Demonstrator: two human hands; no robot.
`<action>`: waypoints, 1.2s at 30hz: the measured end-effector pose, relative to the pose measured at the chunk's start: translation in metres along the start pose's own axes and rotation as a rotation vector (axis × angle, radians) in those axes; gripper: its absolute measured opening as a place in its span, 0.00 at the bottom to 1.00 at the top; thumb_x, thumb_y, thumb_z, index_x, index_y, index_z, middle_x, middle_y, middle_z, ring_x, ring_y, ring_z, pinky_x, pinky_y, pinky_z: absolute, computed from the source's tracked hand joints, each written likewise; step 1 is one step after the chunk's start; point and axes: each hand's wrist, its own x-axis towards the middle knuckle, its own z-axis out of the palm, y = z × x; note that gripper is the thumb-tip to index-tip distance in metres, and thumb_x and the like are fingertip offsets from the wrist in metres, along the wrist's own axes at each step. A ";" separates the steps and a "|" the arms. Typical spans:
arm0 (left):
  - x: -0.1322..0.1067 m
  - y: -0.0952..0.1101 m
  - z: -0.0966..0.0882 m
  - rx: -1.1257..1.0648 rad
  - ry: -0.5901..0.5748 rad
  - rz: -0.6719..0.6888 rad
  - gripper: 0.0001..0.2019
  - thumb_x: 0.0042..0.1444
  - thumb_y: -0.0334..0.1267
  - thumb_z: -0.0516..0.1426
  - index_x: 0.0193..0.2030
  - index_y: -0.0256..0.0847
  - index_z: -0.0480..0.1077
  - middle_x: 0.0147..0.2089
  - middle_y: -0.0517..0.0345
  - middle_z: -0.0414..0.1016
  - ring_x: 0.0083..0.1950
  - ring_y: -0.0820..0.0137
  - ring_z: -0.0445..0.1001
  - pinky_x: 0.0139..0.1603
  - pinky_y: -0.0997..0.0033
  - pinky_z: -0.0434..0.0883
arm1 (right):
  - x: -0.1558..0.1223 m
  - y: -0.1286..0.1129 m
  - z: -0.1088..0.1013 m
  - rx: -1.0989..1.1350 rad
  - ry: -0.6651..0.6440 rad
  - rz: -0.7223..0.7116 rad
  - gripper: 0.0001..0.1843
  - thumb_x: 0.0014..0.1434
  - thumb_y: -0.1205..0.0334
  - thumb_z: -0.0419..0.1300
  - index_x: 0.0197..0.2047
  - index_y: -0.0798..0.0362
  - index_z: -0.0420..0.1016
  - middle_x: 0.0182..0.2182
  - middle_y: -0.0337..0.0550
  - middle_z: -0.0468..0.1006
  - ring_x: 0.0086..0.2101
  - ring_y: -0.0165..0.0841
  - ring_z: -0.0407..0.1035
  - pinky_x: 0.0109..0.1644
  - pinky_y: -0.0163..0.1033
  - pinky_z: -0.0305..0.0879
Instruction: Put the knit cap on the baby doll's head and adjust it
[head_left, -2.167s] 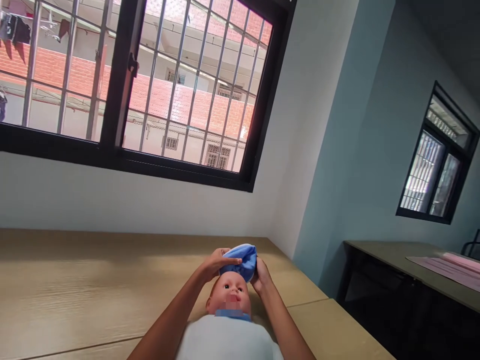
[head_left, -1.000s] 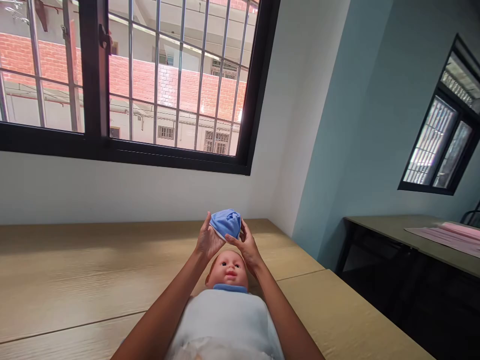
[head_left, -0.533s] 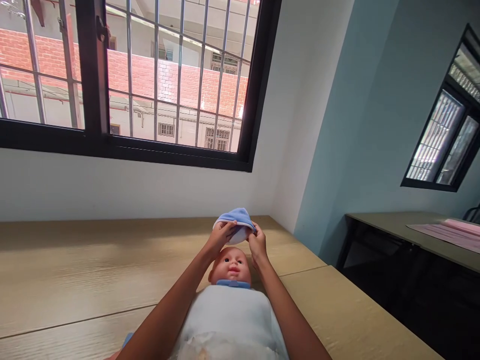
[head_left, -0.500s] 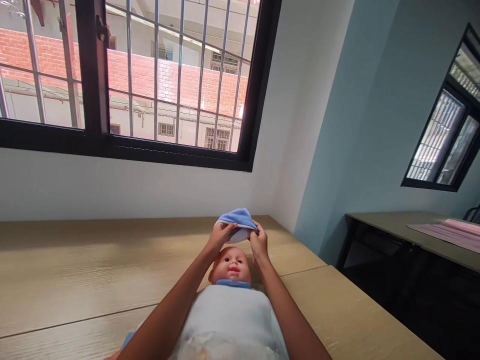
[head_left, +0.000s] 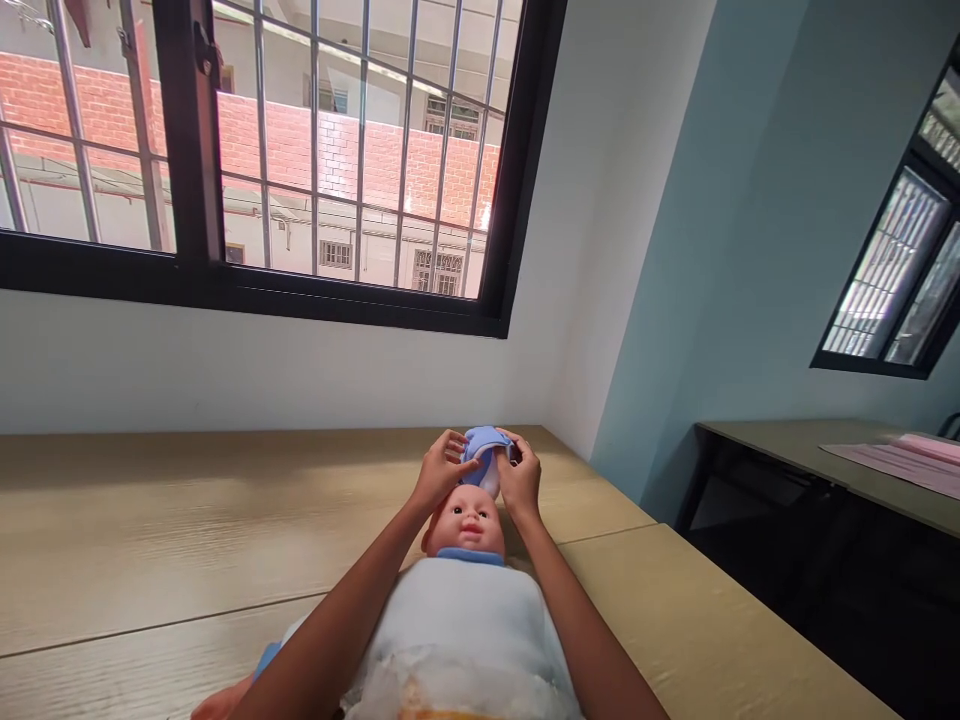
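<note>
A baby doll in a pale top with a blue collar lies on its back on the wooden table, head pointing away from me. Just above its bare head I hold a small blue cap with both hands. My left hand grips the cap's left side and my right hand grips its right side, fingers curled over the fabric. The cap sits scrunched between my hands, close to the top of the doll's head.
The table runs along a white wall under a barred, black-framed window. A seam crosses the tabletop near the doll. To the right stands a dark desk with pink cloth on it, beneath a second window.
The cap came off the doll's head, was lifted and turned in my hands, and now is lower and bunched smaller, close above the head.
</note>
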 end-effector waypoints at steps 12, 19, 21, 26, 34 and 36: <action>0.007 -0.005 -0.010 -0.143 0.206 -0.028 0.10 0.48 0.44 0.60 0.28 0.39 0.66 0.25 0.61 0.67 0.29 0.70 0.67 0.32 0.74 0.63 | -0.003 0.013 0.003 0.087 -0.302 0.178 0.20 0.39 0.64 0.61 0.40 0.54 0.72 0.34 0.43 0.75 0.31 0.32 0.68 0.35 0.36 0.66; 0.007 -0.007 -0.010 -0.149 0.165 -0.074 0.11 0.49 0.45 0.58 0.29 0.40 0.64 0.23 0.62 0.65 0.26 0.73 0.64 0.28 0.75 0.62 | -0.008 0.027 0.000 -0.124 -0.328 0.138 0.06 0.42 0.62 0.58 0.26 0.53 0.65 0.23 0.38 0.68 0.26 0.31 0.64 0.32 0.36 0.61; 0.003 -0.007 -0.012 -0.118 0.163 -0.077 0.10 0.49 0.44 0.58 0.29 0.40 0.64 0.25 0.61 0.65 0.28 0.72 0.65 0.29 0.75 0.63 | -0.006 0.022 -0.005 -0.190 -0.266 0.056 0.04 0.44 0.63 0.55 0.26 0.51 0.62 0.24 0.36 0.65 0.27 0.31 0.60 0.34 0.36 0.58; -0.020 -0.002 -0.023 0.007 0.123 -0.082 0.05 0.45 0.37 0.58 0.26 0.40 0.64 0.28 0.59 0.66 0.33 0.69 0.66 0.32 0.74 0.64 | -0.011 0.002 -0.036 -0.314 -0.292 -0.110 0.06 0.42 0.67 0.52 0.28 0.50 0.60 0.28 0.37 0.64 0.30 0.33 0.59 0.37 0.36 0.55; -0.053 0.003 -0.047 0.173 -0.020 -0.214 0.09 0.41 0.34 0.59 0.21 0.41 0.60 0.22 0.64 0.62 0.26 0.72 0.62 0.26 0.75 0.58 | -0.040 0.005 -0.048 -0.414 -0.406 -0.112 0.06 0.42 0.70 0.52 0.26 0.50 0.60 0.26 0.36 0.65 0.29 0.32 0.60 0.34 0.36 0.55; -0.059 0.004 -0.054 0.201 -0.057 -0.273 0.13 0.42 0.36 0.59 0.19 0.41 0.56 0.20 0.66 0.59 0.23 0.74 0.60 0.23 0.76 0.56 | -0.043 0.008 -0.046 -0.409 -0.425 -0.094 0.05 0.42 0.69 0.53 0.25 0.50 0.61 0.26 0.37 0.66 0.29 0.32 0.60 0.33 0.35 0.55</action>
